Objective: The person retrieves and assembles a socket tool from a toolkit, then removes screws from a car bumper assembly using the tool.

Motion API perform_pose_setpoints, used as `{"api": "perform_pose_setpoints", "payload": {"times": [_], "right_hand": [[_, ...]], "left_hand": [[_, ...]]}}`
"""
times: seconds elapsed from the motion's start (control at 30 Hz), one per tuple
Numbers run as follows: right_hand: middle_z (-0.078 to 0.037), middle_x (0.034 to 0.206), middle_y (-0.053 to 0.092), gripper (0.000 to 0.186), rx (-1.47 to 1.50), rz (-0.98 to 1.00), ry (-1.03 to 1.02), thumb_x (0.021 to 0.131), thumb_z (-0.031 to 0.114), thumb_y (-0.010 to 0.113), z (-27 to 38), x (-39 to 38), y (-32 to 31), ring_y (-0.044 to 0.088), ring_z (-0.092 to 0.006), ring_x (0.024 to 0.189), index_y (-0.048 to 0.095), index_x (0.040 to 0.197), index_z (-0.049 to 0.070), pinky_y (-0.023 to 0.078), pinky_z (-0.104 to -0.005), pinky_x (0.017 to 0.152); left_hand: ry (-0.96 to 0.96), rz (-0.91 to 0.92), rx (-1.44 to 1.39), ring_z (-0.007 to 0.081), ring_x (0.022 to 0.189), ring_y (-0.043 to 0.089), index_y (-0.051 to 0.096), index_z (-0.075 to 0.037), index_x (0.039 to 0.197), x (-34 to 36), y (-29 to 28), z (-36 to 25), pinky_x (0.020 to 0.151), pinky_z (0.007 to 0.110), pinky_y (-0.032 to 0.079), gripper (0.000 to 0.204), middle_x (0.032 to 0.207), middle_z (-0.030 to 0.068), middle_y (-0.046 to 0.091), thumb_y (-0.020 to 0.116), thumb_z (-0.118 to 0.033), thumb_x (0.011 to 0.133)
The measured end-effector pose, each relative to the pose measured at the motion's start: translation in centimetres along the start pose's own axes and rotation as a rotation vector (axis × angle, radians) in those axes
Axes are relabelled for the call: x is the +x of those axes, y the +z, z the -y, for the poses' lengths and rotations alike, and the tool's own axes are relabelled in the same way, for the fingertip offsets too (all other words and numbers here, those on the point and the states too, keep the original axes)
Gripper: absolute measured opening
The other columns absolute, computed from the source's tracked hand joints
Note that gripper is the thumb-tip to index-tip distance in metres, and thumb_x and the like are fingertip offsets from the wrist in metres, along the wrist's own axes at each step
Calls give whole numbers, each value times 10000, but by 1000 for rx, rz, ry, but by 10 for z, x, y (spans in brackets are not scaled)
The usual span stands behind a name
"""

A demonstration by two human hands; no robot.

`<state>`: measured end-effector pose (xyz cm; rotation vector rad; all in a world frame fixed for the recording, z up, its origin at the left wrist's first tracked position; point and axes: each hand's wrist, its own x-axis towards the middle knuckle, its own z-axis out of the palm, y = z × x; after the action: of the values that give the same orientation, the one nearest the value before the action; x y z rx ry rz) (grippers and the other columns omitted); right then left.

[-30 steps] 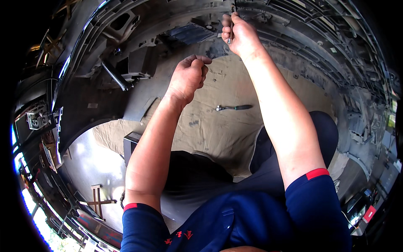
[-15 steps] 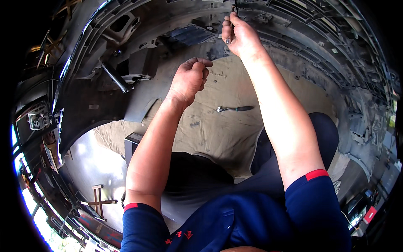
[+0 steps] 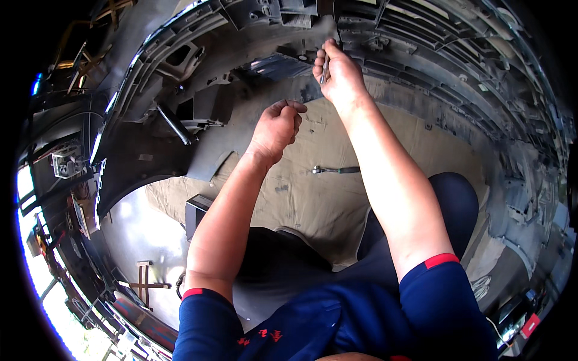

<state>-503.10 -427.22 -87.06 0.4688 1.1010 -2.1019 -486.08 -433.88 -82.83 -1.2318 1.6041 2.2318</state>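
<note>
With the whole scene now lower in view, the right hand remains wrapped around the rod near the black frame, suggesting work continues, apart from the curled left hand, its contents unclear.

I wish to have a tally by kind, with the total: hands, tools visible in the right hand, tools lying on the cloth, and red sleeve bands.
Hands: 2 (left hand, right hand)
Tools visible in the right hand: 1 (metal rod)
Tools on the cloth: 1 (ratchet)
Red sleeve bands: 2 (left band, right band)
Total: 6
</note>
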Motion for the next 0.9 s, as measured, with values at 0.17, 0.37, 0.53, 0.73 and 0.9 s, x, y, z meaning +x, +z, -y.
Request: {"api": "perform_pose_setpoints", "payload": {"times": [0.17,0.37,0.53,0.73,0.9], "right_hand": [[40,744,563,266,223,110,70,1098,347,491,-7,-2,10,499,-83,602,589,957,144,421,-255,567],[20,727,526,306,583,278,250,1100,349,475,-4,1,8,420,-87,544,596,963,104,352,-255,535],[26,768,541,300,262,120,97,1006,407,662,-6,4,11,476,-80,599,586,934,126,397,-250,540],[58,672,436,389,379,103,189,1079,475,490,-1,-1,25,384,-76,549,581,986,108,335,-239,503],[71,659,446,373,659,309,347,1077,459,504,9,2,15,373,-69,527,571,898,139,315,-223,477]], "left_hand": [[12,-73,-6,68,594,405,644,-26,1074,1,11,-5,508,236,323,226,741,-24,503,456,-116,986],[44,-158,-79,72,585,390,616,-8,1102,-4,10,-10,489,232,303,221,751,-5,496,451,-105,992],[32,-287,-128,84,565,401,611,-17,1094,-19,19,-21,474,243,309,209,751,11,521,442,-99,999],[45,-364,-98,75,559,386,607,-17,1086,-57,28,-38,479,242,282,212,729,3,503,427,-83,994],[-16,-381,-72,73,549,406,638,-27,1050,-92,27,-45,479,237,318,221,710,-6,509,440,-111,1001]]}}
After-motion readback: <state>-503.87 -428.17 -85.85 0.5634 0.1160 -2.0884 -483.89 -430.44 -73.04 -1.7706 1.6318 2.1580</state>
